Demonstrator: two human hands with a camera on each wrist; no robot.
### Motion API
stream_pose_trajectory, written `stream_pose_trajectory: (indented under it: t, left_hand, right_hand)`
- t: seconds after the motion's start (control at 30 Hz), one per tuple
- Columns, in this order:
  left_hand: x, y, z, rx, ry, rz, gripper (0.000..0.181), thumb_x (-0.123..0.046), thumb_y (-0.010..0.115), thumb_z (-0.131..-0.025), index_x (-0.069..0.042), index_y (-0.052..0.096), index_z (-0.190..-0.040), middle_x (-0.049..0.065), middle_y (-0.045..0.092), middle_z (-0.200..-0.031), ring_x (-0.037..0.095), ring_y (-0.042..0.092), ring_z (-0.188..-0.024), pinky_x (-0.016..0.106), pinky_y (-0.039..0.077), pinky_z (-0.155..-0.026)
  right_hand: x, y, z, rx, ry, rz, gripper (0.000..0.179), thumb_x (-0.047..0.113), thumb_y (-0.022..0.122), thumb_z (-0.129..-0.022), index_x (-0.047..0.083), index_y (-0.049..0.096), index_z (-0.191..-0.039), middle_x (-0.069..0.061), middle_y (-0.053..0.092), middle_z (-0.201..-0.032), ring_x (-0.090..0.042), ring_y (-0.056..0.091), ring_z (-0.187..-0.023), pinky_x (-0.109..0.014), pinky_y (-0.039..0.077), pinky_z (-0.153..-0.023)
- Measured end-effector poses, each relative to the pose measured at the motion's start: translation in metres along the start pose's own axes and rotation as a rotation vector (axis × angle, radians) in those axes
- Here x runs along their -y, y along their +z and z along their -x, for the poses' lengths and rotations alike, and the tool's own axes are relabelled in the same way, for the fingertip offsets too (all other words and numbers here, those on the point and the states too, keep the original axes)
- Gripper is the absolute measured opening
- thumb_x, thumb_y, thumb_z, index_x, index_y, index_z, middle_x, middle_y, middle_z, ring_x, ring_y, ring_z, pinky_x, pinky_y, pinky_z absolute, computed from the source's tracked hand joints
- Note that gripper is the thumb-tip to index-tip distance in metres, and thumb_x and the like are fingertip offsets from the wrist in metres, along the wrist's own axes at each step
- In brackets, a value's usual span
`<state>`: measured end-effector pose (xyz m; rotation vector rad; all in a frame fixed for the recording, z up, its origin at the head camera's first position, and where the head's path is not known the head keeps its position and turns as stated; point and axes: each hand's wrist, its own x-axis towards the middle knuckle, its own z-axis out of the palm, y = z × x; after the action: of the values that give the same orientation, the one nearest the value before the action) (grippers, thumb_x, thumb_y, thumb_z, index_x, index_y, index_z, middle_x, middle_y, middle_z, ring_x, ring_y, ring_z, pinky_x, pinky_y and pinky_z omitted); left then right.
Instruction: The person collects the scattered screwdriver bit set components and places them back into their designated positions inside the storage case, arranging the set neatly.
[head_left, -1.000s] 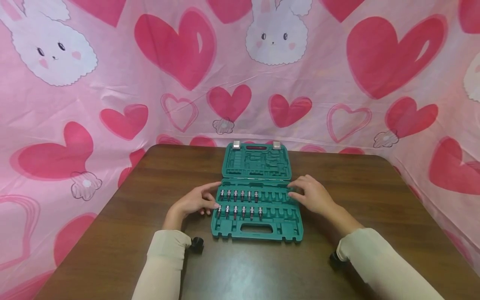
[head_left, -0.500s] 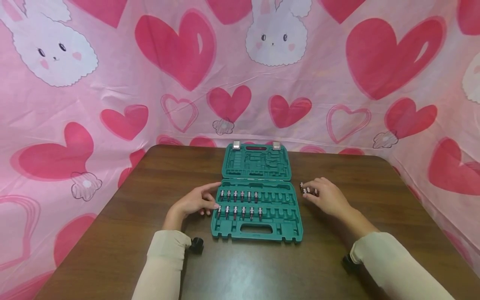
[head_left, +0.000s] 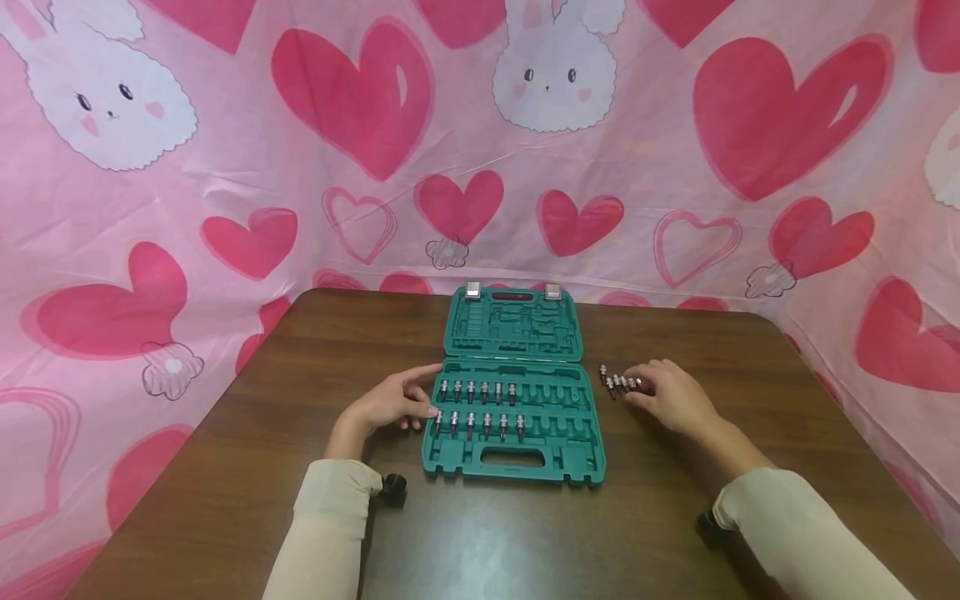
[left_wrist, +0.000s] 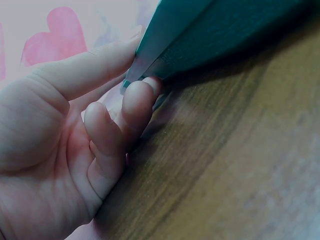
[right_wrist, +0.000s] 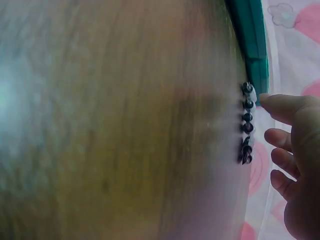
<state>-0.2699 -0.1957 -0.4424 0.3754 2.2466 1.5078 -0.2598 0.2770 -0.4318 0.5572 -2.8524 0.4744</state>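
An open green socket case point(head_left: 513, 468) lies on the table, its lid point(head_left: 513, 321) laid back. Two rows of silver-topped bit sockets point(head_left: 470, 421) fill the left part of its base; slots at the right are bare. My left hand point(head_left: 386, 406) grips the case's left edge, thumb on top and the other fingers along the side and underside in the left wrist view. Right of the case, several loose bit sockets point(head_left: 617, 382) lie in a line. My right hand point(head_left: 670, 396) is at their right end, fingers loosely bent and apart from them in the right wrist view.
The brown wooden table point(head_left: 517, 550) runs back to a pink cloth backdrop point(head_left: 630, 158) with hearts and rabbits. Black wrist cameras are strapped below both light sleeves point(head_left: 322, 517).
My right hand has gone from the case's right edge to the right, past the loose bit sockets, which now show. The left hand and the case have stayed put.
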Motion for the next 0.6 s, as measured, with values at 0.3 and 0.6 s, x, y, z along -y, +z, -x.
stream_pose_trajectory:
  t: [0.3, 0.6]
  left_hand:
    - [-0.001, 0.0, 0.0, 0.0, -0.001, 0.003, 0.074, -0.015, 0.075, -0.087, -0.021, 0.038, -0.15, 0.012, 0.068, -0.085, 0.023, 0.06, -0.061, 0.031, 0.049, -0.055]
    - [-0.001, 0.0, 0.0, 0.003, -0.002, 0.007, 0.074, -0.015, 0.075, -0.087, -0.021, 0.038, -0.15, 0.012, 0.067, -0.085, 0.023, 0.06, -0.061, 0.031, 0.049, -0.055]
  right_hand:
    - [-0.011, -0.004, 0.002, 0.029, 0.031, 0.013, 0.035, 0.019, 0.08, -0.08, 0.009, 0.069, -0.111, 0.003, 0.053, -0.077, -0.021, 0.049, -0.078, -0.04, 0.042, -0.068]
    - [-0.018, -0.005, 0.005, 0.052, 0.076, 0.008, 0.036, 0.018, 0.079, -0.08, 0.008, 0.068, -0.113, 0.002, 0.053, -0.078, -0.022, 0.048, -0.078, -0.039, 0.04, -0.066]
